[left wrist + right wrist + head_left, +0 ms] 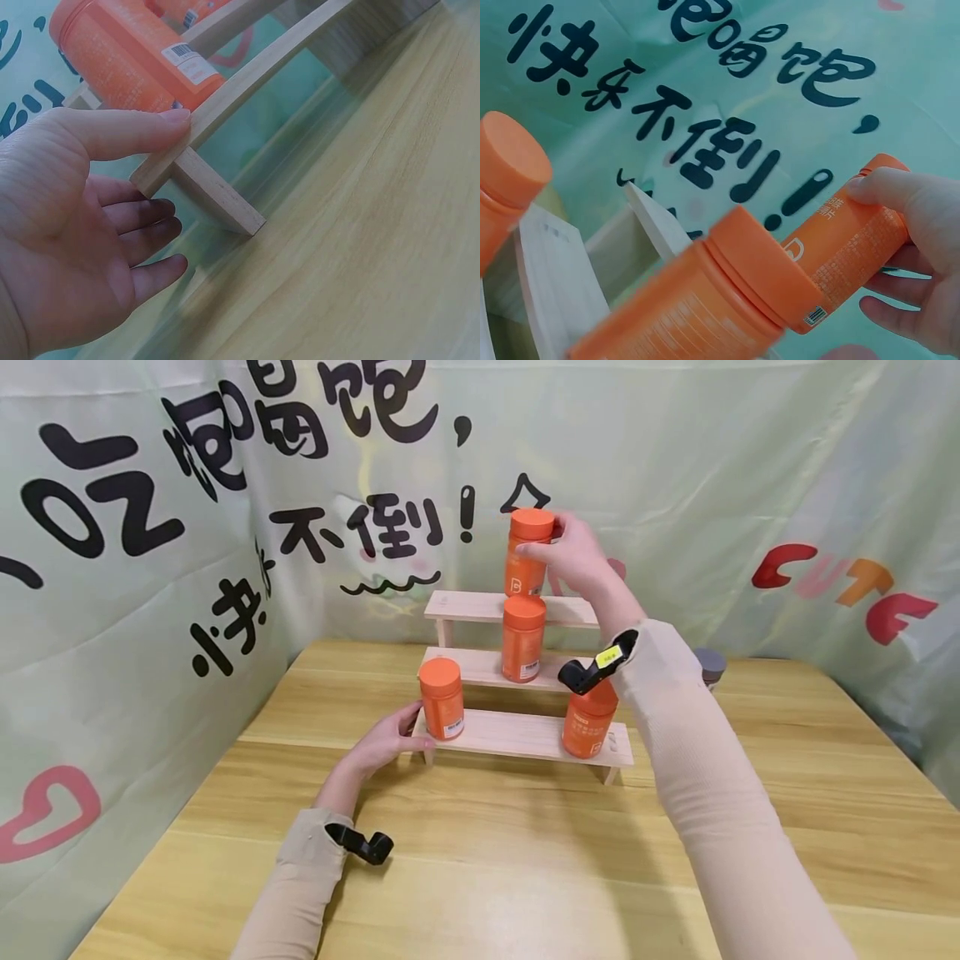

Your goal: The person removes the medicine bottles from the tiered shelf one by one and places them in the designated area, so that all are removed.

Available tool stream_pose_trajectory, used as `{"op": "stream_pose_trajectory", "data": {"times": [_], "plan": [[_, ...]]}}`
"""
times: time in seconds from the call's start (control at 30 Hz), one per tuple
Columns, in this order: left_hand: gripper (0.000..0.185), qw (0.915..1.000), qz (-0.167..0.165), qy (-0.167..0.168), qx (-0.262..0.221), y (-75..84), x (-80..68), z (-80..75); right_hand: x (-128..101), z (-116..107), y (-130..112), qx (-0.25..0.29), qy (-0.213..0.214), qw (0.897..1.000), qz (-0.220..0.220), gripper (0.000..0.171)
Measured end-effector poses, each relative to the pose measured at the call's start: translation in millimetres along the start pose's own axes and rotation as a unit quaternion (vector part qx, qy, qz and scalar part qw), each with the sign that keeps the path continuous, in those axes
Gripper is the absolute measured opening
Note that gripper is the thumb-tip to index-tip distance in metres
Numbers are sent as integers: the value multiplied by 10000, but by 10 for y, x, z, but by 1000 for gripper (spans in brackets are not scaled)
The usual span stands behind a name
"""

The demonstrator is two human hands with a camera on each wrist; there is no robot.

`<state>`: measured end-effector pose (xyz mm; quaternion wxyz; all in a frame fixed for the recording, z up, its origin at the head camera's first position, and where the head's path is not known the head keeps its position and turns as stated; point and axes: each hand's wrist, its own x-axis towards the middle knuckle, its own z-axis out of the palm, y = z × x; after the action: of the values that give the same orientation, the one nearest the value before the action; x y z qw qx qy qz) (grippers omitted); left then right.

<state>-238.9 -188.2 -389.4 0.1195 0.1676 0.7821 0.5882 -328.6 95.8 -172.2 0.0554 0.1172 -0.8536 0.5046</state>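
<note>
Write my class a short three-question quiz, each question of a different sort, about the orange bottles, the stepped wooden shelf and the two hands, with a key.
1. True or false: the right hand grips an orange bottle at the top step of the wooden shelf.
2. How many orange bottles show in the head view?
3. What does the left hand touch? A) a bottle cap B) the end of the bottom step C) the grey jar

Key: 1 true. 2 four. 3 B; its thumb lies against the step's edge.
</note>
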Motion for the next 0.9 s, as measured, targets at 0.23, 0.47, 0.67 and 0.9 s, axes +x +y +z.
{"op": "stream_pose_trajectory", "data": {"times": [0.23,0.47,0.67,0.9], "plan": [[81,9999,104,-29,-51,42,-12,8,-59,-191,101,-17,108,9998,169,59],[80,9998,153,-47,-81,-15,0,11,-116,-361,284,-154,279,9993,215,60],[81,9999,123,-21,-35,-27,-3,14,-171,-508,429,-37,540,9985,77,60],[83,10000,46,-2,-31,-4,-4,12,-252,-722,570,-58,800,9968,-4,62]]}}
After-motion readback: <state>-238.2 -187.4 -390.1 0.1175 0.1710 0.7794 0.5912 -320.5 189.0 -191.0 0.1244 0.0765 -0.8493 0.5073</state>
